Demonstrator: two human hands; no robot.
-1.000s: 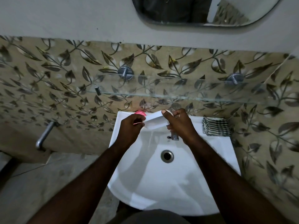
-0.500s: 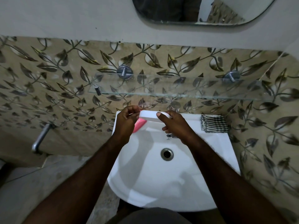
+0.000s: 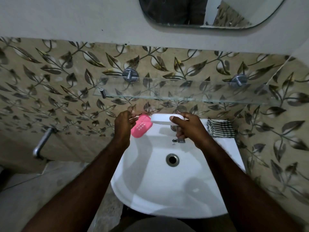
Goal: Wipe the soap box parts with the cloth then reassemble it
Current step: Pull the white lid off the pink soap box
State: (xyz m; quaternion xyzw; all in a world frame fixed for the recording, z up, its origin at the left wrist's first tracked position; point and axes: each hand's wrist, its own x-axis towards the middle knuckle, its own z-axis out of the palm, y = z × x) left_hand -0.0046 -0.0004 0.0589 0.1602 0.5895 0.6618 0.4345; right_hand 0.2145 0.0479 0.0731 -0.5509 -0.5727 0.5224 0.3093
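Observation:
My left hand (image 3: 123, 125) holds the pink inner tray (image 3: 141, 126) of the soap box by its left end, tilted over the back left of the sink. The tray has several white slots in its middle. My right hand (image 3: 189, 129) grips the white oval outer shell (image 3: 163, 119) by its right end, thumb on its front edge, just right of the pink tray. The two parts are apart, nearly touching. The checked cloth (image 3: 220, 128) lies folded on the sink's back right corner, untouched.
A white sink (image 3: 167, 190) with a metal drain (image 3: 172, 159) is below my hands; the tap (image 3: 179, 139) is mostly hidden behind my right hand. A glass shelf (image 3: 184, 96) juts from the leaf-patterned wall just above. A metal pipe (image 3: 42, 143) sticks out at left.
The pink tray has come out from under the white shell and now sits to its left, face up. Both hands rose slightly toward the wall.

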